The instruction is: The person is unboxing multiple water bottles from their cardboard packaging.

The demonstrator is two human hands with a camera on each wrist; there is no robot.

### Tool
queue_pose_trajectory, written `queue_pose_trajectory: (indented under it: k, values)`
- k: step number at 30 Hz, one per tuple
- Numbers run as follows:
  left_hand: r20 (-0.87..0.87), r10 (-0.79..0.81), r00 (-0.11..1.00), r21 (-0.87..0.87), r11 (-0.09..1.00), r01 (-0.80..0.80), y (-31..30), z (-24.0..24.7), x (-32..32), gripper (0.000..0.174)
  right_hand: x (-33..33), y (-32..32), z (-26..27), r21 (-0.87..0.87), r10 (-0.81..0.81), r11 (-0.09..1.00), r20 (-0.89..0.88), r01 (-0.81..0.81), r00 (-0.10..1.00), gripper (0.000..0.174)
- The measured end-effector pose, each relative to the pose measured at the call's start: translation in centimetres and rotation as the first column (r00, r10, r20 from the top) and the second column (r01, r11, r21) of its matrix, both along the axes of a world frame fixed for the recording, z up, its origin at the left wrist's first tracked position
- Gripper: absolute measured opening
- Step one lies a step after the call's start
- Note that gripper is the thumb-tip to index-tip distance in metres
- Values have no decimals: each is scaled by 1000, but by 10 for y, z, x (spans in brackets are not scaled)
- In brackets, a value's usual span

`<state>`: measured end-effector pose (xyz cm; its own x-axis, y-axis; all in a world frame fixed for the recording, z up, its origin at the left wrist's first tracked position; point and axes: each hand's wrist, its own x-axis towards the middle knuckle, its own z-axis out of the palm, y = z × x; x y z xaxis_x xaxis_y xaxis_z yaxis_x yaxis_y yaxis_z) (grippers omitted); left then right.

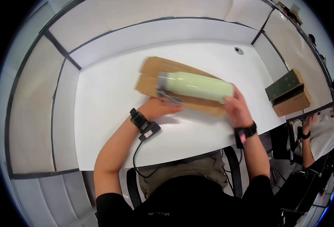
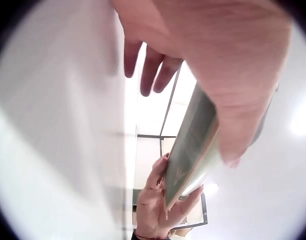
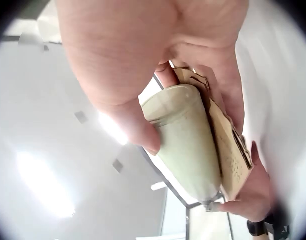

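A pale green bottle with a grey cap lies along a flattened cardboard box. The box's brown side faces up in the head view; its dark green face shows in the left wrist view. My right hand grips bottle and cardboard together at the bottle's base, thumb over the bottle and fingers behind the cardboard. At the cap end, my left hand has its fingers extended and spread below the cardboard. Its thumb overlaps the cardboard's edge in the left wrist view.
Two boxes, one dark green and one brown, stand at the right edge of the white table. Low partitions enclose the table. A seated person is at the far right. A cable hangs from my left wrist.
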<state>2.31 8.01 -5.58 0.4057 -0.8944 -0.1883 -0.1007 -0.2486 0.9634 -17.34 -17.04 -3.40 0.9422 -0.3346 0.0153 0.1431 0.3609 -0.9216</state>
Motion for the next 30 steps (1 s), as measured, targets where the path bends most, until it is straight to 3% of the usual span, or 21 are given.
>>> queue_pose_trajectory:
  k: [1,4,7,8,11,15,19,20,23,27,29,30]
  values:
    - [-22,73,997,-51,996,-74,1,-3,1,71,13,7,8,-6,66,998,-75,-67,995,49]
    - [-55,287,956,-230,928,-292,9,-14,2,64,45,16,17,-202,235,939,-218,-279,947,53]
    - [-357,304,883,-472,757,-452,-1,-25,8,68,68,28,17,-248,370,857,-313,-451,875,57]
    - [-340,248,907,-539,740,-404,-3,-27,13,74,75,29,16,-240,430,818,-349,-523,833,57]
    - [-646,172,744,-471,676,-566,-5,-20,12,78,89,37,13,-199,542,707,-464,-678,701,59]
    - [-780,74,621,-411,688,-598,-4,5,11,77,110,37,17,-122,638,548,-579,-828,507,60]
    - [-752,107,651,-402,708,-580,-5,2,16,68,126,31,6,-130,699,438,-573,-890,428,54]
    - [-781,95,617,-373,721,-584,-6,2,11,59,122,24,5,-115,708,435,-569,-893,418,51]
    - [-809,139,572,-293,747,-596,-3,4,15,53,128,15,-2,-42,760,426,-525,-904,383,49]
    - [-755,186,629,-300,754,-584,-6,15,10,53,125,-4,-25,111,853,514,-169,-851,494,52]
    - [-789,176,588,-294,732,-614,-7,18,7,51,119,-6,-30,175,765,643,-202,-746,612,53]
    - [-789,172,590,-302,728,-616,-6,17,9,52,123,-8,-34,156,806,591,-146,-791,574,60]
